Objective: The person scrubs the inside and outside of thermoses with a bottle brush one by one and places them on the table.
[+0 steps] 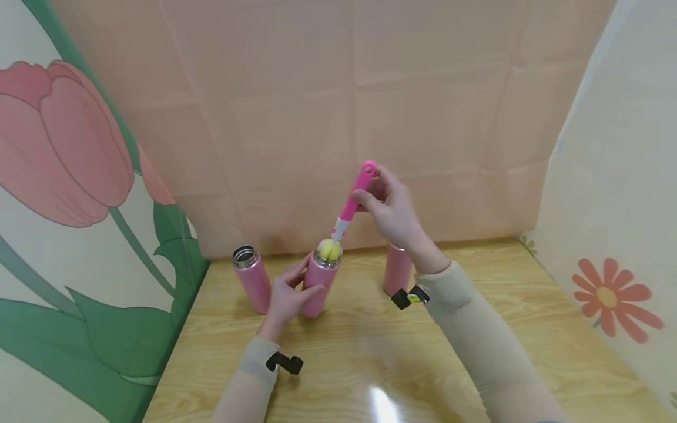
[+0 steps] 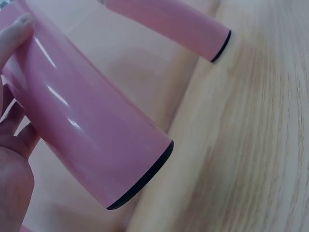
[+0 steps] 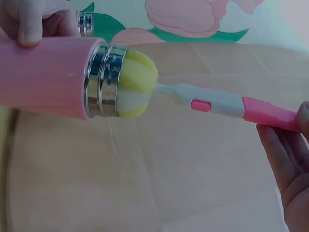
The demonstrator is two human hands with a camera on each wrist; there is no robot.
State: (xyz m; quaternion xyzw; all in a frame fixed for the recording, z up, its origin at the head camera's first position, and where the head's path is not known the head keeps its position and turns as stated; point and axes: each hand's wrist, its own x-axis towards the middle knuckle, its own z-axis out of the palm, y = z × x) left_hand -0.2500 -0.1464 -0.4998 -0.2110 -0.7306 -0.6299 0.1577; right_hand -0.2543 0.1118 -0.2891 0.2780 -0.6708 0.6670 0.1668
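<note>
My left hand (image 1: pixel 287 296) grips a pink thermos bottle (image 1: pixel 319 288) by its side, thumb across the front. The bottle has no lid and its steel neck (image 3: pixel 104 79) is bare. A bottle brush (image 1: pixel 351 205) with a pink and white handle slants up from the mouth. Its yellow and white sponge head (image 3: pixel 136 79) sits partly in the opening; the lower part is hidden inside. My right hand (image 1: pixel 388 208) pinches the pink handle near its top between thumb and fingers. In the left wrist view the held bottle's black base (image 2: pixel 140 179) is tilted.
A second lidless pink bottle (image 1: pixel 252 282) stands left of my left hand. A third pink bottle (image 1: pixel 398 271) stands to the right, partly hidden by my right wrist. Behind the wooden table (image 1: pixel 338 376) rises a peach cloth backdrop (image 1: pixel 275 117), with flower-printed panels on both sides.
</note>
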